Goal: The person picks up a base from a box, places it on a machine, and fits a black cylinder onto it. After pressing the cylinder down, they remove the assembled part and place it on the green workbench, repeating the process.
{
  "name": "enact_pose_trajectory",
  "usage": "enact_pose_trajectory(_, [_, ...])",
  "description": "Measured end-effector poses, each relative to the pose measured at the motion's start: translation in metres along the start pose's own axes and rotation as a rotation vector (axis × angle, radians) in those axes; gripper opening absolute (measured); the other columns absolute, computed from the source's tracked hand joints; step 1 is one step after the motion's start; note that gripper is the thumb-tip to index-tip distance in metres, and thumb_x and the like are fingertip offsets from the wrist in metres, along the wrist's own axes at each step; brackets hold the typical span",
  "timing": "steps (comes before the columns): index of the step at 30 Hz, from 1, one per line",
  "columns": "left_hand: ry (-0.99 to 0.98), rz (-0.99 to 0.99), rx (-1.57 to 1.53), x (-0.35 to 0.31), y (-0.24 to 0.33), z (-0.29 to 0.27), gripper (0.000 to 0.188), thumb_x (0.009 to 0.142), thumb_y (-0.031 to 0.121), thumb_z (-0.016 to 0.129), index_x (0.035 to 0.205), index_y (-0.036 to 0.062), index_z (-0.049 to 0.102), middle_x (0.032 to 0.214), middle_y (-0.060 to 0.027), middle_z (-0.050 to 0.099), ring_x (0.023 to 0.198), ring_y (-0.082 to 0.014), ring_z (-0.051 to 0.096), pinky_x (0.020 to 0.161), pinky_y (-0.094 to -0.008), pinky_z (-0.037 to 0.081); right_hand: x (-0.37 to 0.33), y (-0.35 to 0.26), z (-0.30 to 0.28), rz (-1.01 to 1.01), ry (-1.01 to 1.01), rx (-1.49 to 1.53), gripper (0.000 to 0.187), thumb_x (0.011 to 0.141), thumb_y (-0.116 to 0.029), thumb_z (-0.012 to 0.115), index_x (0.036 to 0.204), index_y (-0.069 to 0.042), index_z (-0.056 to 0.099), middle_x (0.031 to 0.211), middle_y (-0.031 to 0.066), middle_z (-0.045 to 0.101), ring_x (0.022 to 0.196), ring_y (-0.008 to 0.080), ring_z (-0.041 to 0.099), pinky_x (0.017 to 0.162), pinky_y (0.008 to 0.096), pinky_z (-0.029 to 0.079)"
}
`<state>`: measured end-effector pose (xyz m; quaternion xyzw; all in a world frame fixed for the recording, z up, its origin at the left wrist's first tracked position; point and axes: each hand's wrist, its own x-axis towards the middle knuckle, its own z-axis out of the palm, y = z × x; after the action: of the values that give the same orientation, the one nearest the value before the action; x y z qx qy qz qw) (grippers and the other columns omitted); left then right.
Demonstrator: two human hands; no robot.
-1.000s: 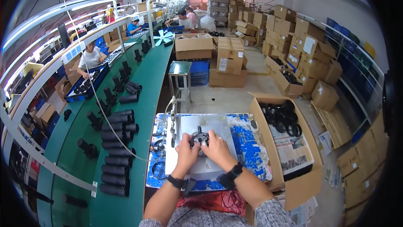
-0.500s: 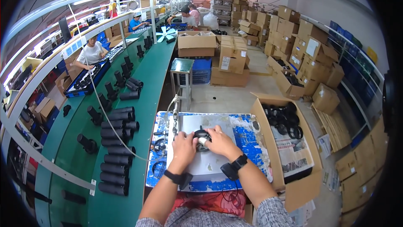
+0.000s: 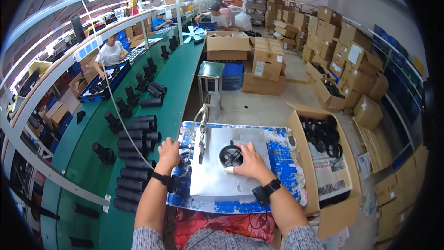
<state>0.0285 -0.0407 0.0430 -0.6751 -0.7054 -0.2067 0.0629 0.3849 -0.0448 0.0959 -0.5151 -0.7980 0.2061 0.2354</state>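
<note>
We've got the black round part (image 3: pixel 231 155) sitting w/ its spoked face up on the metal plate (image 3: pixel 217 180), roughly mid-plate, a bit toward the far edge. Our right hand (image 3: pixel 248 162) rests just right of the part, fingers curled against its rim, a taped fingertip touching the plate; it's a loose touch, not a full grip. Our left hand (image 3: pixel 169 153) is off the plate's left edge, closed over small dark bits there; can't tell exactly what it holds. An upright tool (image 3: pixel 202 137) stands on the plate left of the part.

Risk, as we judge it: w/ only one hand steadying, the part could slide or spin on the smooth plate, or the left wrist could knock the tool.

Vs. 0.5 s ago: both hands were cupped on the part at plate centre; now the left has pulled away to the plate's left side, and the part's face is uncovered.
</note>
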Motion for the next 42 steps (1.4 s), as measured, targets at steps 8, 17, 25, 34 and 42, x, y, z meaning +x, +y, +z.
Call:
enact_pose_trajectory(8, [-0.052,0.274,0.232,0.037,-0.01,-0.004,0.063,0.07,0.021,0.094,0.127,0.0177,0.07,0.124,-0.0082,0.059,0.118,-0.0327,0.059,0.092,-0.0483,0.048,-0.002,-0.002,0.011,0.008,0.024,0.0,0.101,0.064,-0.052,0.097,0.146,-0.01,0.055,0.129,0.0194,0.053,0.12,0.0442,0.063,0.104,0.0484,0.054])
enact_pose_trajectory(17, [-0.01,0.458,-0.573,-0.07,0.147,-0.081,0.026,0.089,0.02,0.08,0.11,0.0076,0.07,0.112,-0.0131,0.069,0.102,-0.0359,0.071,0.082,-0.0461,0.058,0.015,0.033,0.014,-0.024,-0.005,0.099,0.084,0.077,-0.047,0.088,0.144,-0.007,0.056,0.134,0.0211,0.053,0.123,0.0432,0.063,0.108,0.047,0.052])
enact_pose_trajectory(25, [-0.297,0.55,-0.195,-0.032,0.154,-0.026,0.034,0.097,0.032,0.07,0.126,0.014,0.064,0.118,-0.0101,0.073,0.087,-0.0371,0.075,0.074,-0.0494,0.059,0.053,-0.012,0.012,0.137,-0.151,-0.33,0.045,0.085,-0.025,0.08,0.125,-0.007,0.069,0.122,0.0235,0.072,0.114,0.0382,0.073,0.095,0.0449,0.059])
enact_pose_trajectory(34, [-0.315,0.56,-0.233,-0.023,0.16,-0.025,0.029,0.097,0.036,0.069,0.114,0.0124,0.068,0.108,-0.0107,0.075,0.088,-0.0358,0.076,0.072,-0.0494,0.059,0.072,-0.007,0.032,0.071,-0.085,-0.602,0.031,0.085,-0.02,0.075,0.114,-0.009,0.073,0.109,0.018,0.079,0.103,0.0355,0.078,0.084,0.0476,0.062])
enact_pose_trajectory(42, [-0.362,0.468,-0.179,-0.03,0.167,-0.028,0.032,0.095,0.037,0.071,0.115,0.012,0.069,0.107,-0.0122,0.076,0.092,-0.0354,0.076,0.074,-0.0501,0.059,0.073,-0.002,0.035,0.053,-0.031,-0.629,0.024,0.087,-0.022,0.074,0.108,-0.009,0.075,0.103,0.0174,0.08,0.099,0.0365,0.079,0.081,0.047,0.063])
